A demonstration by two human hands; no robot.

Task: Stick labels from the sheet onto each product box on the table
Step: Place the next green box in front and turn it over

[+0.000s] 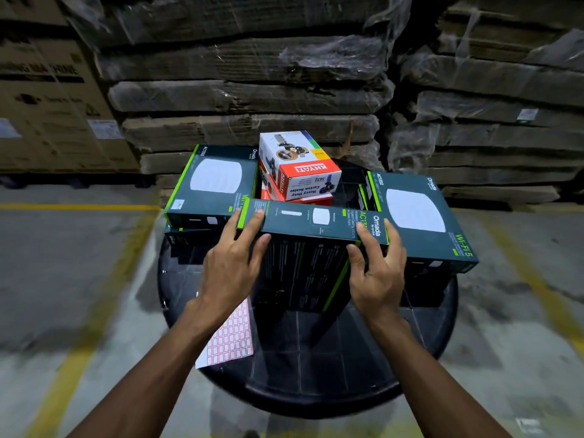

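A dark teal Omada box (311,248) stands on edge in the middle of the round black table (316,368), its narrow side facing up. My left hand (232,263) grips its left end and my right hand (377,270) grips its right end. A label sheet (232,338) with red-bordered stickers lies flat on the table under my left wrist. Another Omada box (213,181) lies at the back left with a small white label near its corner. A third Omada box (417,216) lies at the right. A white-and-red carton sealer box (298,165) sits on a red box at the back.
Wrapped stacks of flattened cardboard (246,90) rise right behind the table, and large cartons (47,99) stand at the left. Grey concrete floor with yellow lines (76,343) surrounds the table.
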